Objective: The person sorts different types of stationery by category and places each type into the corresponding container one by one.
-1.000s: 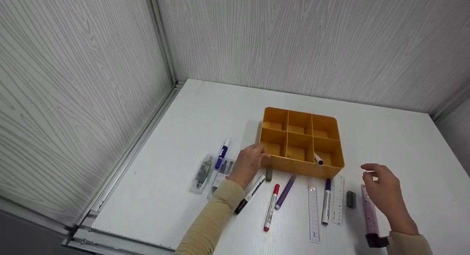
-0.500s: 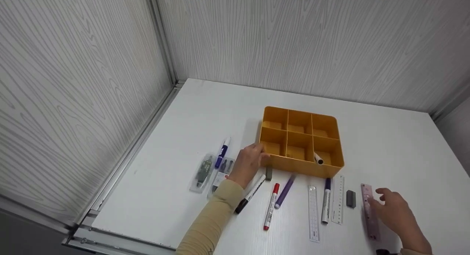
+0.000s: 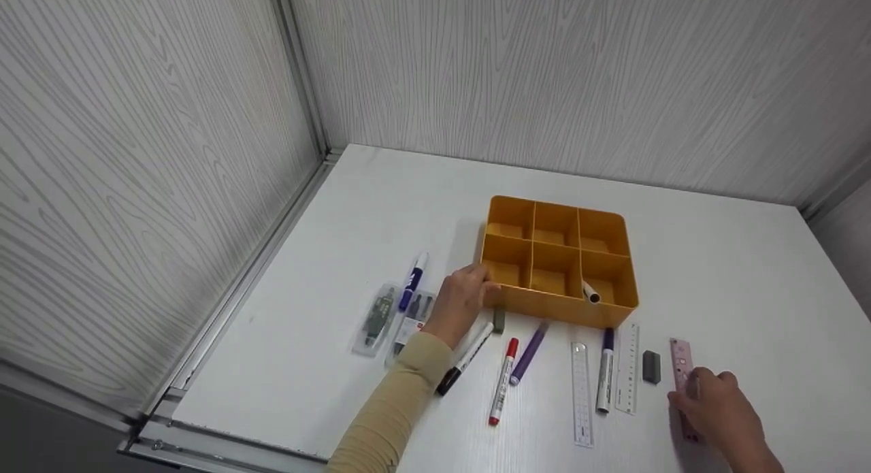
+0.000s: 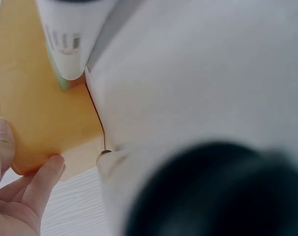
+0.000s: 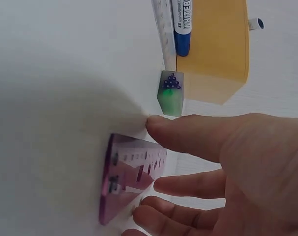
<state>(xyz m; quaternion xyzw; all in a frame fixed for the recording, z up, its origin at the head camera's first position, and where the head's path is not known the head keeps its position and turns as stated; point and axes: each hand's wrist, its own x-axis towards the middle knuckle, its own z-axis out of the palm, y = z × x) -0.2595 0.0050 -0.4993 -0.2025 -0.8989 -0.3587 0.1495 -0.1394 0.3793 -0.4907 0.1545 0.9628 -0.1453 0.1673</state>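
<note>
My left hand (image 3: 463, 303) holds the near left corner of a yellow six-compartment organizer box (image 3: 554, 308). In the left wrist view, the thumb and fingers of that hand (image 4: 26, 196) lie on either side of the box's corner (image 4: 45, 123). My right hand (image 3: 721, 412) is over a pink ruler (image 3: 681, 357) lying flat on the table. The right wrist view shows the thumb on one side of the ruler (image 5: 134, 172) and the spread fingers on the other. Near the thumb stands a grape-printed eraser (image 5: 171, 93).
One marker (image 3: 590, 293) leans in the box's front right compartment. Before the box lie a red marker (image 3: 503, 384), a purple pen (image 3: 529, 354), a black marker (image 3: 465, 361), a blue-capped marker (image 3: 605, 374) and clear rulers (image 3: 581, 395). Clear cases (image 3: 378, 320) lie left.
My right hand has moved back toward me and down onto the pink ruler, its thumb now at the ruler's left edge. My left hand stays on the box corner.
</note>
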